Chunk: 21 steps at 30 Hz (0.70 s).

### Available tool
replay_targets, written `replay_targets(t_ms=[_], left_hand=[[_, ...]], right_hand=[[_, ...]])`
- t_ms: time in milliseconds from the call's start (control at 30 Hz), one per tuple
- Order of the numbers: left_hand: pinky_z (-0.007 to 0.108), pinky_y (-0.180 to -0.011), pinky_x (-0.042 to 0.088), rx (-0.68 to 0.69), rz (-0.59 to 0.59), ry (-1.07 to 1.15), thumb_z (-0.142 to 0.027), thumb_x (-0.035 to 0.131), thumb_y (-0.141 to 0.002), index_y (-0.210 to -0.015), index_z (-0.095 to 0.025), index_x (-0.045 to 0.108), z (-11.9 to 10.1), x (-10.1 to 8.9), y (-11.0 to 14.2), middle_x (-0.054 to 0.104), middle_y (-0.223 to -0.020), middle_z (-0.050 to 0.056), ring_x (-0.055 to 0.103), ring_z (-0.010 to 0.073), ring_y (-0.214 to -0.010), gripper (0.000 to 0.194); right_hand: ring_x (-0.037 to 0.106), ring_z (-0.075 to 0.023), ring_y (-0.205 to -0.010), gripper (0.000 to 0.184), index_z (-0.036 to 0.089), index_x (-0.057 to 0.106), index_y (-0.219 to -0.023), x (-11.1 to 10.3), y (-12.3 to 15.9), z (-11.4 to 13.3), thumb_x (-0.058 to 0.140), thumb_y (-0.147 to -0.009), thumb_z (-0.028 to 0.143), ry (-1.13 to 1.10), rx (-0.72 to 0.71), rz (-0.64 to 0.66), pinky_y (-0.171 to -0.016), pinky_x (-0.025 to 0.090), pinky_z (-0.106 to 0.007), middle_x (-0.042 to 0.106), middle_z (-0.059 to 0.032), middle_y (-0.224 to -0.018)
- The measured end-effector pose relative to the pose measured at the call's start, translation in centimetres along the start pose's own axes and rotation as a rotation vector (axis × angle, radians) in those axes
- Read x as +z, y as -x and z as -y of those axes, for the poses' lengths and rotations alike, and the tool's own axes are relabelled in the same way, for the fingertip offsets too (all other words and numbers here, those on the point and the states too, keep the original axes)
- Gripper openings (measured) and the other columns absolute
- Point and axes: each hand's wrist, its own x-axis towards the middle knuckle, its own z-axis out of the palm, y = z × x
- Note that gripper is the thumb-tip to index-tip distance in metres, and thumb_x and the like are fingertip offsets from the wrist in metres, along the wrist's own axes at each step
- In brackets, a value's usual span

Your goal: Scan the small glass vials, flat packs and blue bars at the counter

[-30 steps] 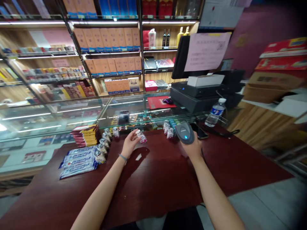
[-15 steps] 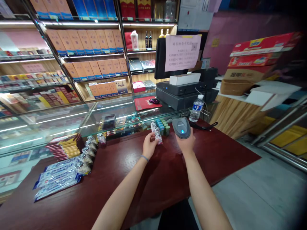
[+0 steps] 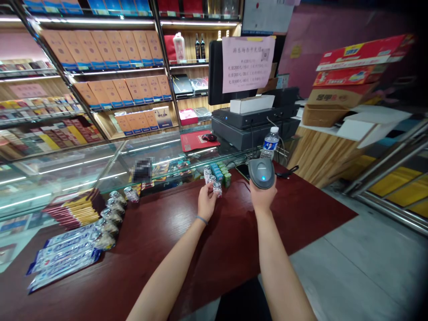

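Hands at a shop worktop, seen from above. Left hand (image 3: 206, 201) is curled narrowly about a small clear jar (image 3: 217, 189), fingertips pinching it at the near edge of a cluster of like jars and green-capped tubs (image 3: 219, 173); whether the jar rests on the surface or is just lifted cannot be told. Right hand (image 3: 262, 196) is wrapped closed around the handle of a grey barcode scanner (image 3: 261, 172), whose blue lamp is lit and whose head points forward, just right of the jar. The two hands lie near one another but do not touch.

Judged from the layout, the work is part-way through: one group of jars stands beside the held jar, while a second row of jars (image 3: 112, 211) remains well apart to the left, next to blue wrapped bars (image 3: 62, 256) and a stack of flat red-and-gold packs (image 3: 76, 209). Those left-hand goods appear untouched.

Beyond the dark red worktop (image 3: 160, 249) lie a glass display case (image 3: 83, 165), a water bottle (image 3: 269, 142), a till with its monitor (image 3: 254, 120) and stocked shelves (image 3: 110, 67).
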Motion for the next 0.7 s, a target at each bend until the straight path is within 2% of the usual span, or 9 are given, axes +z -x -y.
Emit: replay_targets(t_ms=[267,400,467,533,600,700], left_hand=[[0.041,-0.097,0.049,-0.037,0.002,0.072,-0.018,0.082,-0.072,-0.119,-0.020,0.060,0.5,0.0,0.2,0.062,-0.109,0.008,0.061,0.0222,-0.101,0.052],[0.036,-0.090,0.052,0.062,-0.052,-0.064,-0.020,0.080,-0.074,-0.117,-0.019,0.060,-0.8,-1.6,0.4,0.061,-0.112,0.010,0.061,0.0208,-0.102,0.048],[0.034,-0.086,0.053,0.139,-0.122,-0.126,-0.023,0.078,-0.077,-0.116,-0.019,0.060,-1.7,-3.6,0.3,0.061,-0.112,0.010,0.061,0.0205,-0.102,0.043],[0.033,-0.085,0.054,0.196,-0.225,-0.175,-0.025,0.076,-0.080,-0.117,-0.019,0.060,-2.5,-6.3,-0.1,0.060,-0.111,0.009,0.062,0.0199,-0.101,0.041],[0.033,-0.085,0.055,0.229,-0.352,-0.224,-0.027,0.075,-0.081,-0.119,-0.019,0.059,-3.1,-9.7,-0.5,0.059,-0.111,0.009,0.062,0.0193,-0.100,0.042],[0.034,-0.089,0.054,0.246,-0.542,-0.292,-0.027,0.074,-0.081,-0.122,-0.019,0.058,-3.9,-15.1,-1.0,0.057,-0.115,0.011,0.061,0.0202,-0.104,0.045]], right_hand=[[0.073,-0.0377,-0.088,0.051,0.013,0.060,-0.112,-0.1,0.1,0.5,0.069,-0.077,0.049,0.013,0.062,0.055,-0.071,0.056,-0.042,0.072,-0.0211,-0.091],[0.073,-0.0371,-0.082,0.049,0.014,0.061,-0.107,-0.2,0.3,1.1,0.069,-0.075,0.051,0.017,0.060,0.057,-0.068,0.055,-0.042,0.072,-0.0195,-0.086],[0.073,-0.0362,-0.083,0.052,0.013,0.062,-0.109,0.0,0.5,1.3,0.071,-0.073,0.050,0.002,0.041,0.048,-0.069,0.055,-0.041,0.073,-0.0192,-0.088],[0.073,-0.0369,-0.084,0.057,0.011,0.062,-0.110,0.4,0.7,1.6,0.071,-0.070,0.052,0.001,0.023,0.029,-0.070,0.055,-0.042,0.073,-0.0197,-0.089],[0.072,-0.0378,-0.083,0.063,0.009,0.063,-0.111,0.9,1.1,1.9,0.071,-0.068,0.055,0.003,0.003,0.049,-0.068,0.055,-0.042,0.072,-0.0209,-0.088],[0.072,-0.0355,-0.083,0.062,0.009,0.064,-0.110,1.7,1.9,2.8,0.070,-0.070,0.057,-0.039,-0.044,0.087,-0.068,0.055,-0.040,0.073,-0.0197,-0.088]])
